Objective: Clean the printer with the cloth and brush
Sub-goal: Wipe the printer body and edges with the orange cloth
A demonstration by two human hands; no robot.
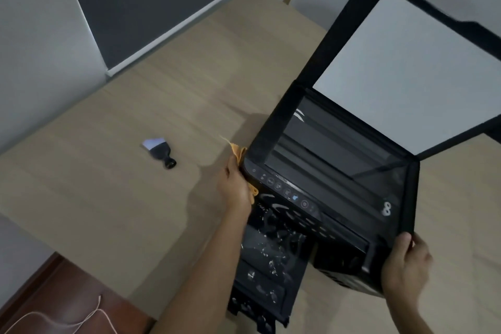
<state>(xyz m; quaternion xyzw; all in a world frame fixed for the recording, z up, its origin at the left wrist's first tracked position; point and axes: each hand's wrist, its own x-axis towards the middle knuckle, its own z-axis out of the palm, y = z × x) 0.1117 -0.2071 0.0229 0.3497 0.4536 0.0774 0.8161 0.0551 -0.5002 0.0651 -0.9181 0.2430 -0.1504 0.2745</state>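
Wiped printer (333,184) left side, left hand (235,189) fingers clamped on cloth (238,154), right hand (406,266) fingers gripping near corner; brush (160,152) untouched on desk (108,198), brushing seemingly left.

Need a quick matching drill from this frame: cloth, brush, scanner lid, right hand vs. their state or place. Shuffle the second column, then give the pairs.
Things:
1. cloth
2. brush
3. scanner lid
4. right hand

States:
A. raised open
B. lying alone on the table
C. gripping the printer's front right corner
D. pressed against the printer's left side by the left hand

Pairs: 1-D, 2-B, 3-A, 4-C
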